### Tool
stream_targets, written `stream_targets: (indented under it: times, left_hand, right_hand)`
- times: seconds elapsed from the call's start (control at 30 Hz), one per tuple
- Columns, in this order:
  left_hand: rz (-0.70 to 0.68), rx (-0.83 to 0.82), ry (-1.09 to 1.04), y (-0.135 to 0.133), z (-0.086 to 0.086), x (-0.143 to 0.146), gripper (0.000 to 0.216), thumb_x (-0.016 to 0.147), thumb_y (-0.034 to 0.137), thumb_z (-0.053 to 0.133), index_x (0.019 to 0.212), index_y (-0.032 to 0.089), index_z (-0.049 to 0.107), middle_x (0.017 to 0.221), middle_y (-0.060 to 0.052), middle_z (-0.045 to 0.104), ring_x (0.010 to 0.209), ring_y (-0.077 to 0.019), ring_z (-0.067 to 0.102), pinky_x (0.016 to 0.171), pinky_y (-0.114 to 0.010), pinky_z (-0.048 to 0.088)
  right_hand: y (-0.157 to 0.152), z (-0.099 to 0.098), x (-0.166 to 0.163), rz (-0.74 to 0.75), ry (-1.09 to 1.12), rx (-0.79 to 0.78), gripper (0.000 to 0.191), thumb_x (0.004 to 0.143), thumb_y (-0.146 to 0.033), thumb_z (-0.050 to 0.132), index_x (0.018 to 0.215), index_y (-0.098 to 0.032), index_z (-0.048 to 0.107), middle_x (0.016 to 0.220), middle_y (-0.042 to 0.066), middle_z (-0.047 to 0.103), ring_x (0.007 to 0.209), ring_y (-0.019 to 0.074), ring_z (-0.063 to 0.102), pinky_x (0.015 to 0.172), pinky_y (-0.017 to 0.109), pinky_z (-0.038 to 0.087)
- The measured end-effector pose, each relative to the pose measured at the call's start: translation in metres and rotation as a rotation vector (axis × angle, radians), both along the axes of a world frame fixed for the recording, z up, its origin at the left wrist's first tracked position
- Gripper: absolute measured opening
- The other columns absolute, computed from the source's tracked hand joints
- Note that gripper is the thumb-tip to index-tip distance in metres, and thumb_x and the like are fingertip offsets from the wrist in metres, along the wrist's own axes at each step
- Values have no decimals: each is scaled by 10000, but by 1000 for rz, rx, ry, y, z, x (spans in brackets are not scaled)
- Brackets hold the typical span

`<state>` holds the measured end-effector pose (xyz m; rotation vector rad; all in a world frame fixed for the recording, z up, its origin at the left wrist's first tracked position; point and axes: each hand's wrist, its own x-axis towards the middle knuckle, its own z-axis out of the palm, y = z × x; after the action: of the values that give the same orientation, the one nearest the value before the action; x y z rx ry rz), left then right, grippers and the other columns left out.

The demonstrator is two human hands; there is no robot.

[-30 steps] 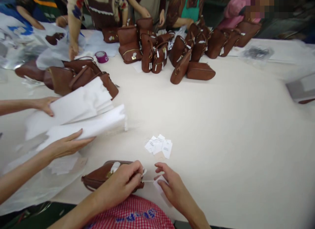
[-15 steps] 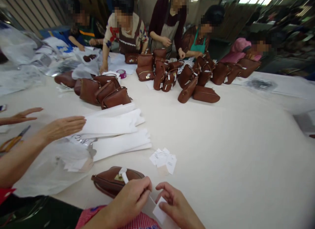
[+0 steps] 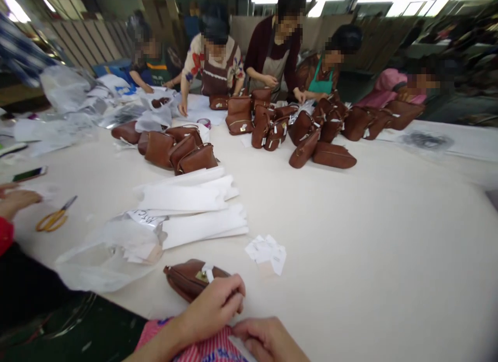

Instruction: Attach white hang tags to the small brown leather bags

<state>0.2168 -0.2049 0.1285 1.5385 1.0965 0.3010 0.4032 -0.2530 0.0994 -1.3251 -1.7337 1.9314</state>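
Observation:
A small brown purse with a gold clasp and a white tag lies at the near edge of the white table. My left hand is curled over the purse's right end, fingers closed against it. My right hand sits just right of it at the bottom edge, pinching a small white tag above my red checked apron. The fingertips of both hands are partly hidden. A little pile of white tags lies on the table just beyond my hands.
Stacked white paper sheets and a clear plastic bag lie to the left. Further left are yellow-handled scissors, a phone and a co-worker's hand. Several brown bags stand before people across the table.
The view has tilted upward. The co-worker's arms have drawn back off the white sheets to the left. My hands have come closer together at the table's near edge.

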Motion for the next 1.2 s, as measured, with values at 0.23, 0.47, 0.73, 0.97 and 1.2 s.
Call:
stream_targets:
  times: [0.23,0.47,0.73,0.97,1.2]
  left_hand:
    - [58,-93,-67,3,-4,-3,119,873,218,429,830,178,532,708,10,600,658,-124,551,620,-223,429]
    - [80,-138,-62,17,-4,9,153,798,191,470,835,169,618,681,7,631,617,-126,578,594,-222,439]
    - [109,-227,-58,28,-10,16,158,750,228,485,816,164,613,652,4,630,617,-148,613,608,-235,480]
    - [-5,26,168,28,-9,25,166,790,204,480,695,179,613,606,14,599,604,-136,551,589,-233,367]
    - [-146,217,436,22,-16,34,150,778,197,515,681,196,629,704,-6,659,700,-163,569,651,-267,324]
  right_hand:
    - [9,-1,-12,-119,57,31,224,701,-74,500,732,-198,685,728,-14,691,703,155,606,644,234,412]
    - [25,-11,12,-289,-100,299,126,855,-183,516,837,-216,636,770,-1,685,727,152,619,683,244,428]
    - [16,-24,5,-758,169,-45,198,760,-359,682,833,-219,563,726,17,692,664,165,602,599,270,452]
    - [11,-32,-10,-1151,492,-404,388,586,-340,849,749,-197,528,633,19,710,530,89,532,465,183,324]
    - [6,-37,-13,-1249,641,-580,441,505,-274,894,717,-199,514,652,10,701,594,112,594,453,176,302]
